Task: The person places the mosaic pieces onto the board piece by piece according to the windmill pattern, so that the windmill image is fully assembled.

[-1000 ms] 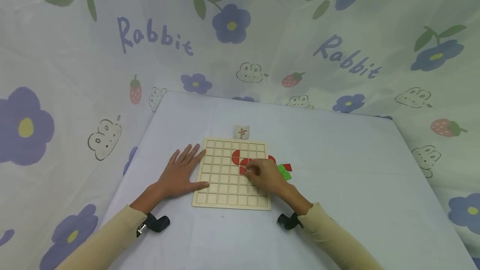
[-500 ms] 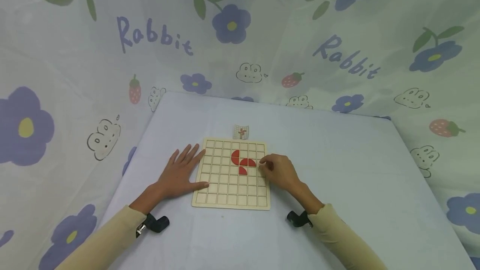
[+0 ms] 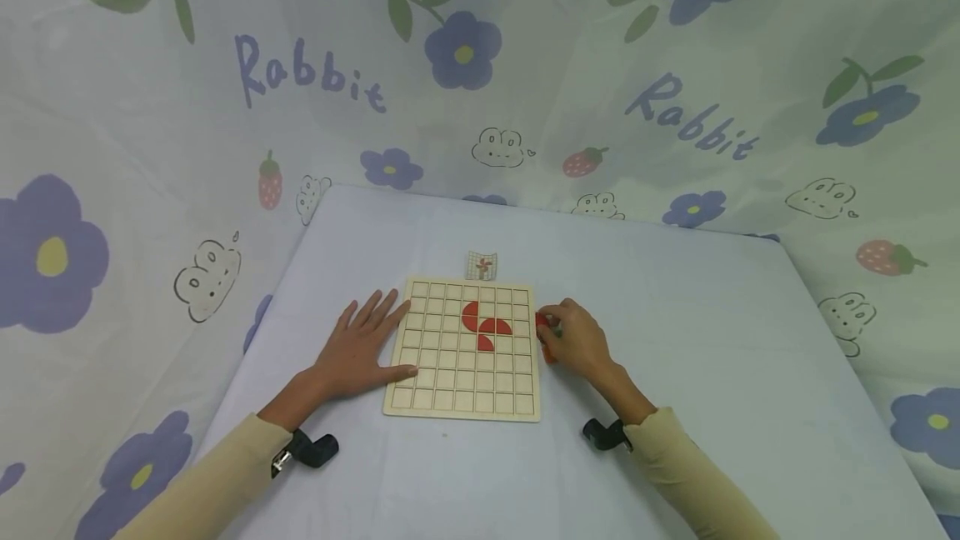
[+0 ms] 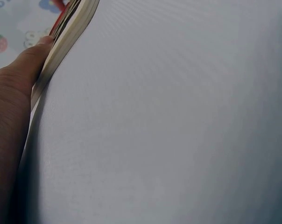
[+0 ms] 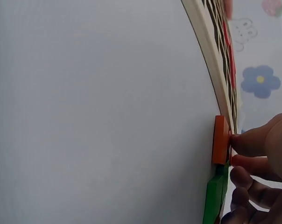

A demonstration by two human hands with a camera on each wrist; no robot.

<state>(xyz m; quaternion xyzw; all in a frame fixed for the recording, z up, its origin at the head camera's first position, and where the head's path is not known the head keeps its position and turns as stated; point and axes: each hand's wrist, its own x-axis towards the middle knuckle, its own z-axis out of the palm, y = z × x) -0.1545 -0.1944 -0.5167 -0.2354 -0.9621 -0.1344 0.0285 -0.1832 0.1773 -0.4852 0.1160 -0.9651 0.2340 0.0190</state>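
Note:
A square wooden grid board point(image 3: 442, 377) lies on the white table, with several red quarter-circle pieces point(image 3: 486, 342) set in its squares. My left hand point(image 3: 360, 352) is spread flat at the board's left side, fingertips and thumb on its edge. Just off the right edge, my right hand point(image 3: 573, 340) has its thumb and fingers curled at a red piece point(image 3: 542, 320), pinching it. In the right wrist view, an orange block point(image 5: 220, 140) and a green block point(image 5: 214, 198) lie close beside these fingertips. The hand partly hides the pile in the head view.
A small card point(image 3: 482, 266) with a red pinwheel-like pattern on a grid lies just behind the board. White cloth covers the table point(image 3: 675, 340). Curtains printed with flowers and rabbits point(image 3: 501, 147) stand behind and at the sides.
My right hand has left the board's squares and moved right to the loose pieces beside it. Another red piece now shows set in the board. The left hand has stayed still.

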